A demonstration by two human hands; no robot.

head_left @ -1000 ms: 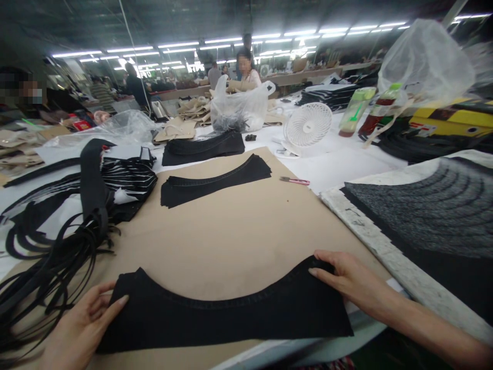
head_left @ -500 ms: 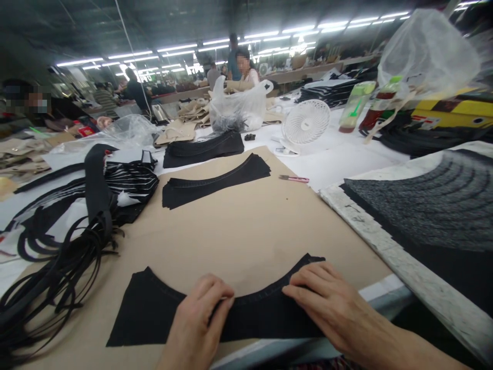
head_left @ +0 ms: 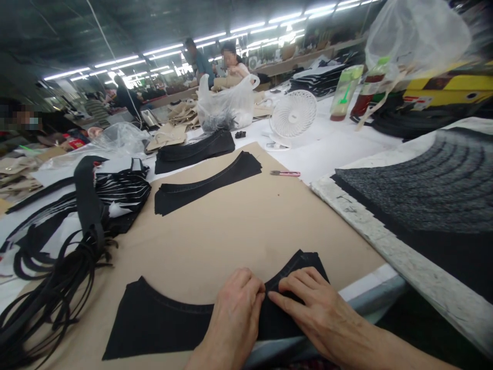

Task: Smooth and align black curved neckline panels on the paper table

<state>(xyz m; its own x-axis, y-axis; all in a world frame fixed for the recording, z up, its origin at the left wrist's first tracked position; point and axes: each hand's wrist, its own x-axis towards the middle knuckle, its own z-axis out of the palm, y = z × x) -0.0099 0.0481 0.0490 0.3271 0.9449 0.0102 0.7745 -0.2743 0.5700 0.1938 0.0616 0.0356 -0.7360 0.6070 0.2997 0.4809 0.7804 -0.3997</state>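
Note:
A black curved fabric piece [head_left: 162,329] lies at the table's front edge, its concave side facing away from me and a folded seam along that curve. My left hand [head_left: 239,308] is closed on the curved edge right of the middle, thumb and fingers pinched together. Close beside it, my right hand [head_left: 316,303] has its thumb and curled fingers on the same edge near the right end. The fingertips of both hands nearly meet, and the fabric under them is hidden.
Beyond lie a stack of similar black pieces [head_left: 208,182] and pink thread snips [head_left: 285,173] on tan board [head_left: 231,226]. Black strips [head_left: 65,288] heap at left. A white fan [head_left: 295,114] and bottles [head_left: 344,95] stand behind. A board [head_left: 354,221] with grey-black pieces is at right.
My left hand has slid right along the curved edge towards my right hand, which has shifted slightly left. The whole view has tilted and moved a little.

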